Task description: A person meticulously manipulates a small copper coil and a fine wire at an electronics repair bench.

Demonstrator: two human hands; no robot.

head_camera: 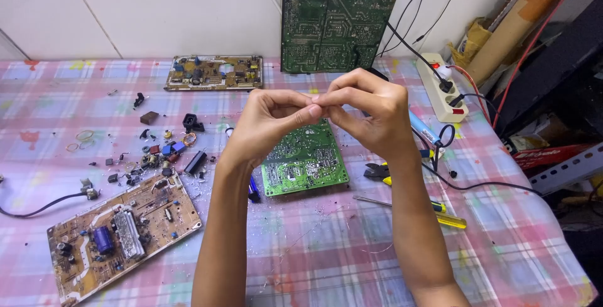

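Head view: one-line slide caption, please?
Left hand and right hand meet fingertip to fingertip above a green circuit board.

A white tiled wall (157,5) rises behind the table's pink plaid cloth (314,250).

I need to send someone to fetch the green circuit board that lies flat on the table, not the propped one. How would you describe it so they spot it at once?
Start at the pink checked tablecloth and look to its middle, just beneath the person's raised left hand and right hand. The small green board lies flat there, solder side up. The other green board is larger and leans on the wall; the two brown boards sit farther left.
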